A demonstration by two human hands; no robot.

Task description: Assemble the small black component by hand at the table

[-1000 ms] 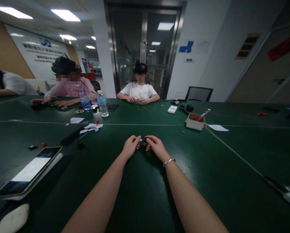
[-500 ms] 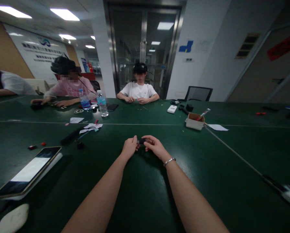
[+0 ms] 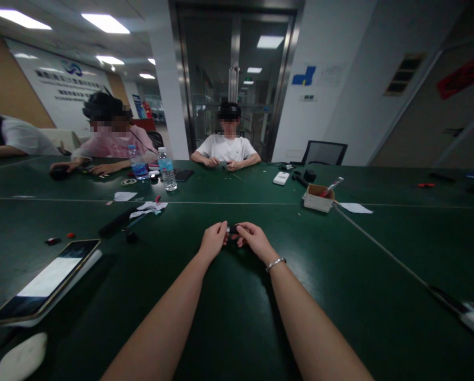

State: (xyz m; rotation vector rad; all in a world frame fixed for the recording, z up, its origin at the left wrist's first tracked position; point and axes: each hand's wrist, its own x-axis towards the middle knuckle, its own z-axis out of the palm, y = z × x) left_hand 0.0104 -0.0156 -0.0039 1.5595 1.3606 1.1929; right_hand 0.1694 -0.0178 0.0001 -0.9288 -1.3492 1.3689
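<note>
Between my two hands is a small dark object with a shiny metallic end [image 3: 233, 229], too small to name. My left hand [image 3: 214, 239] is closed, its thumb and fingers pinching the metallic end. My right hand [image 3: 254, 241], with a silver bangle [image 3: 275, 264] at the wrist, grips the dark end between thumb and fingers. Both hands are just above the green tabletop [image 3: 237, 307], and the fingers hide part of the object.
On the left lie a phone [image 3: 48, 280], a white rounded object [image 3: 21, 357] and paper scraps [image 3: 148, 209]. Water bottles [image 3: 167, 170] stand farther back. A small box [image 3: 318, 199] sits to the right. Across the table a person [image 3: 226, 151] handles something small; other people sit at left.
My right fingers have shifted on the dark object, the index finger now bent in closer to the thumb. More of the metallic end shows beside my left fingertips.
</note>
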